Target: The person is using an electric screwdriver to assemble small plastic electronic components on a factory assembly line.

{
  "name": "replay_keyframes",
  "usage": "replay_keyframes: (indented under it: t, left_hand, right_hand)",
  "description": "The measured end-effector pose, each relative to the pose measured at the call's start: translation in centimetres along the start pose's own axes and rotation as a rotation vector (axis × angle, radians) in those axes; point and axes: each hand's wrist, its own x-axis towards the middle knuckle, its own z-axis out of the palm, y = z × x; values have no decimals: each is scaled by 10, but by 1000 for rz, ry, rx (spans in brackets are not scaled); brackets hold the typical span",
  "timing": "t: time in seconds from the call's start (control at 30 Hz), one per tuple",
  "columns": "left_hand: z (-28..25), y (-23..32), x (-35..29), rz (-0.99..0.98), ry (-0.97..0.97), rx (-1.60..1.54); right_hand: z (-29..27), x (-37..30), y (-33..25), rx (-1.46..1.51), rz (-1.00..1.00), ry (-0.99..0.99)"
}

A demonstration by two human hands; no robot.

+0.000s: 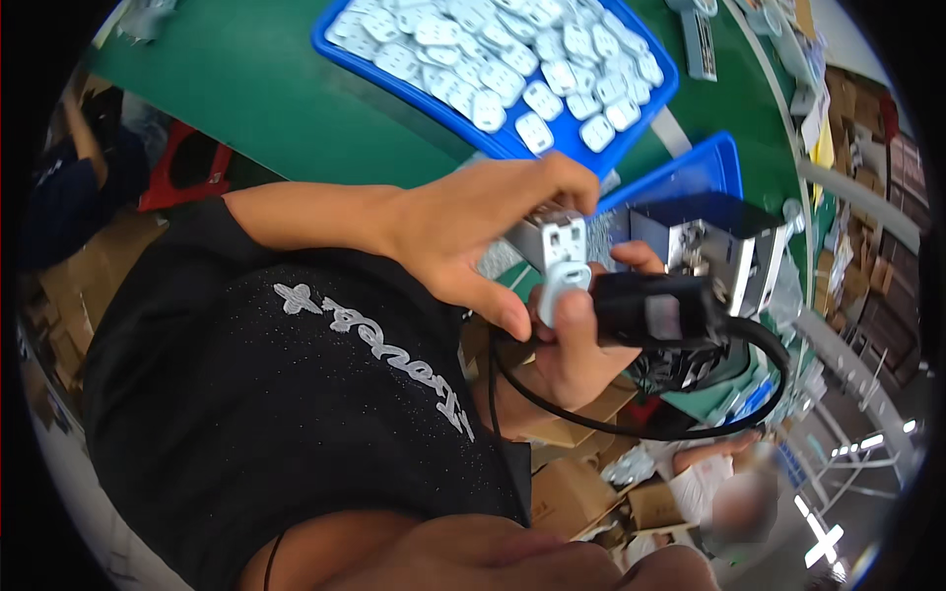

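My left hand (473, 222) comes in from the upper left, its index finger curled over a pale block with port openings (564, 236). The left thumb stretches out below the block. In my right hand (581, 350) a small white rounded piece with a slot (564, 288) is pinched under the thumb, close against the block's lower end. A black cylinder (626, 307) with a thick black cable (774, 345) lies along the right fingers; whether they grip it is unclear.
A blue tray (394, 91) full of white rounded covers lies on the green table (256, 89). Beside it are another blue bin (729, 163) and a metal-sided machine (754, 261). A red stool (182, 172) stands left. Another person (705, 483) is at lower right, near cardboard boxes (567, 492).
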Motion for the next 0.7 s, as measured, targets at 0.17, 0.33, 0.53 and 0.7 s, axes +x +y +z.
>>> replay_keyframes:
  t: [0.17, 0.33, 0.53, 0.7]
  left_hand:
    - [27, -19, 5, -12, -155, 38]
    - [28, -27, 12, 17, -193, 5]
    - [31, -29, 11, 47, -205, -24]
    - [36, -33, 13, 41, -235, 11]
  right_hand:
    - [-23, 2, 24, -120, -66, 137]
    - [-37, 26, 10, -239, -568, 339]
    - [-70, 93, -56, -377, -1000, 737]
    - [-86, 80, -55, -118, -764, 458]
